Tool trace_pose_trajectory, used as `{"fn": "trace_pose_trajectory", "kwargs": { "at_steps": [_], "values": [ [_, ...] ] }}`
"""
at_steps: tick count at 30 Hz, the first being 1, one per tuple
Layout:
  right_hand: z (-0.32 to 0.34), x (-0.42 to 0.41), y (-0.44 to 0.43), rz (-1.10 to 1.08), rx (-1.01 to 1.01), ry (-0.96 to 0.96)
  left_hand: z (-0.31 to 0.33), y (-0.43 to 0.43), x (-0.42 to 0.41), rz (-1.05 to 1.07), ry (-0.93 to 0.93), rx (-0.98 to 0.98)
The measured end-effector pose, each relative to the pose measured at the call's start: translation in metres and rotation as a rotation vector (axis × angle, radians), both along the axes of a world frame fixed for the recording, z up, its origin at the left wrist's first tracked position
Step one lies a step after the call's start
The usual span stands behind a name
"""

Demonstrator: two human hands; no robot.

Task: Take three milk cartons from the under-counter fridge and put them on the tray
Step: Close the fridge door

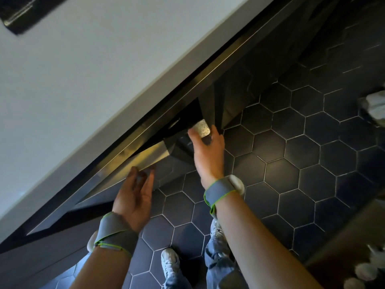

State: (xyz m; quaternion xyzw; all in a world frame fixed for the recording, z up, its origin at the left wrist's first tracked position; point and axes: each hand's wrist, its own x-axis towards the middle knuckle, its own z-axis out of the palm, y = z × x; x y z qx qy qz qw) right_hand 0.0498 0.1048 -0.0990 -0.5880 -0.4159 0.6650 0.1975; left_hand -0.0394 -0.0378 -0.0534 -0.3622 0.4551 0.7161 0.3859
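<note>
I look straight down past the white counter's edge [116, 113]. Below it the under-counter fridge door [145, 157] stands partly open, its steel top edge catching the light. My left hand [135, 197] is at that top edge with its fingers spread and nothing held. My right hand [208, 155] reaches into the gap beside the door. Its thumb and fingers are closed around a milk carton [203, 127], of which I see mainly a shiny speckled top. A dark tray [18, 15] lies on the counter at the far top left, partly cut off and blurred.
Dark hexagon floor tiles [291, 163] spread to the right. My feet in white shoes [169, 263] stand close to the cabinet front. A wooden surface [343, 243] with pale objects sits at the lower right, and a pale bundle [375, 105] lies at the right edge.
</note>
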Motion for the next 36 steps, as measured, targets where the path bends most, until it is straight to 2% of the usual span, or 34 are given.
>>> {"fn": "trace_pose_trajectory", "kwargs": {
  "at_steps": [4, 6, 7, 9, 12, 20, 25, 33, 36],
  "values": [
    [0.002, -0.03, 0.012, -0.099, -0.136, 0.062, -0.006, 0.005, -0.007, 0.208, -0.058, 0.13],
    [0.004, -0.042, 0.019, -0.116, -0.202, 0.135, -0.006, 0.009, -0.008, 0.194, 0.036, 0.141],
    [0.005, -0.048, 0.022, -0.132, -0.236, 0.18, -0.005, 0.01, -0.009, 0.163, 0.11, 0.087],
    [0.007, -0.054, 0.027, -0.178, -0.285, 0.273, -0.003, 0.011, -0.015, 0.146, 0.056, 0.066],
    [0.008, -0.067, 0.03, -0.2, -0.304, 0.35, -0.006, 0.011, -0.021, 0.094, 0.08, -0.005],
    [0.009, -0.07, 0.025, -0.183, -0.306, 0.319, -0.005, 0.007, -0.022, 0.129, 0.05, 0.091],
    [0.021, -0.069, 0.027, -0.206, -0.34, 0.367, -0.004, 0.006, -0.025, 0.133, 0.039, 0.103],
    [0.034, -0.053, 0.016, -0.147, -0.346, 0.356, -0.005, -0.007, -0.018, 0.043, 0.017, 0.043],
    [0.057, -0.041, 0.001, -0.056, -0.27, 0.309, 0.023, -0.017, -0.005, -0.069, -0.016, 0.015]
  ]
}}
